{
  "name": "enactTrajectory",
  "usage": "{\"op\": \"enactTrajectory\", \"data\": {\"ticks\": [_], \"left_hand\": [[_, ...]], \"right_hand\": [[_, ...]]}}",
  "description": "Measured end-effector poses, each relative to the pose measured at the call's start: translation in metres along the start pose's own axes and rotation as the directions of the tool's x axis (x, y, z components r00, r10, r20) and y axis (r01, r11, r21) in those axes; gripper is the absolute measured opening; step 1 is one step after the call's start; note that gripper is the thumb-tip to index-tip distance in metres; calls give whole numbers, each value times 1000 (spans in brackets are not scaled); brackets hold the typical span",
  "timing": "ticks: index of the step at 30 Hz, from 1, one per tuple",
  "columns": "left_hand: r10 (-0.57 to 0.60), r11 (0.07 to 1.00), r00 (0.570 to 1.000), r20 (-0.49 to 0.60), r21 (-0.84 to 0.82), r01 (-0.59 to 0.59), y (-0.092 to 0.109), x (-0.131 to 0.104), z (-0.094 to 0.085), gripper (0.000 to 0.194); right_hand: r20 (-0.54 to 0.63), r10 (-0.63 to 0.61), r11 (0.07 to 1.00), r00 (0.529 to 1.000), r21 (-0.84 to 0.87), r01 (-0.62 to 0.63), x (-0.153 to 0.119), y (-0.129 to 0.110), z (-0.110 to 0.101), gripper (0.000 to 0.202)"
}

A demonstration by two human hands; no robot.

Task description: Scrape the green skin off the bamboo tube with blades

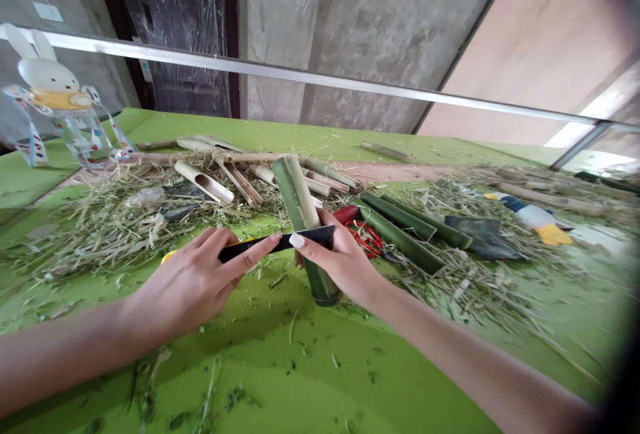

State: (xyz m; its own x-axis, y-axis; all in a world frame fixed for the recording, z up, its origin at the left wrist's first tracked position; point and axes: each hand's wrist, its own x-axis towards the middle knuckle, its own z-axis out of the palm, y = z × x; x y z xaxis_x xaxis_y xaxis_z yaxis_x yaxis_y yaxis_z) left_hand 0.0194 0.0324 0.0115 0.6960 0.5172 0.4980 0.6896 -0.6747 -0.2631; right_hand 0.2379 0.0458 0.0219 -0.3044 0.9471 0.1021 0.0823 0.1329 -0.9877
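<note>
A green bamboo piece [295, 187], partly scraped pale along its length, stands tilted over the green tabletop with my right hand [345, 254] wrapped round its lower half. Across it lies a knife [310, 239] with a dark blade and some yellow at the handle end. My left hand [205, 274] is closed on the handle, index finger stretched along the blade. My right thumb presses on the blade too. Just beyond my right hand are a red handle [346, 214] and red-handled scissors [367, 237], beside several cut green bamboo pieces [400, 237].
Bamboo shavings [115, 221] cover much of the green table [280, 367]. Several split pale bamboo pieces [205, 183] lie behind my hands. A yellow, white and blue glove [535, 217] rests at right. A rabbit-topped clear bottle [75, 127] stands at far left; a metal rail [320, 79] runs behind.
</note>
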Motion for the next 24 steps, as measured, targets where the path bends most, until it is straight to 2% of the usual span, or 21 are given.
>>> {"op": "enactTrajectory", "data": {"ticks": [7, 14, 18, 24], "left_hand": [[5, 1000, 999, 39, -14, -4, 0, -3, 0, 66], [40, 998, 997, 72, 51, -44, 1, -6, -2, 72], [73, 995, 992, 101, 55, -79, 2, -4, -4, 78], [91, 993, 992, 89, 60, -97, 1, -2, -10, 78]], "right_hand": [[-4, -80, 991, 997, -104, 79, 1, 3, -1, 37], [-2, -111, 994, 994, -23, 111, 0, 0, 0, 40], [15, -117, 993, 993, 34, 116, -3, -2, 3, 33], [12, -107, 994, 994, -2, 107, -8, -1, 7, 25]]}}
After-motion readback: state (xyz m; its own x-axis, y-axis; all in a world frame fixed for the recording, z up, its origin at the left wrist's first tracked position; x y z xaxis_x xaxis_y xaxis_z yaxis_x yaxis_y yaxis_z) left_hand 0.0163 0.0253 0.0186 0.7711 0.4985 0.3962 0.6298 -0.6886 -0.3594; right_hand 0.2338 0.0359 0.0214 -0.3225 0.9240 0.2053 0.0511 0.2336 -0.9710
